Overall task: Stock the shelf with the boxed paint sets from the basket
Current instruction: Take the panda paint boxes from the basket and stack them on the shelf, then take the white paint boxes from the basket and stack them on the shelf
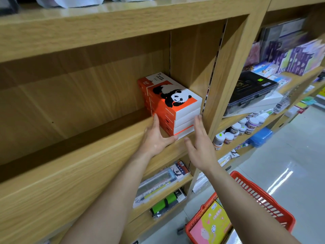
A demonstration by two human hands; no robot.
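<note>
A stack of several orange-and-white paint set boxes (174, 101) with a panda on top stands in the right corner of the wooden shelf (88, 155). My left hand (156, 138) lies open on the shelf board, fingers along the stack's left side and thumb against its lowest box. My right hand (200, 143) is open with straight fingers just right of the stack's front corner, near the upright. The red basket (263, 196) sits low at the right on the floor, holding a yellow-and-pink boxed set (212, 224).
A wooden upright (226, 85) bounds the compartment on the right. Beyond it, shelves carry a black case (249, 88), paint jars (241, 127) and purple books (299, 59). Lower shelves below hold packaged stationery (163, 180). The rest of the shelf board stretches left.
</note>
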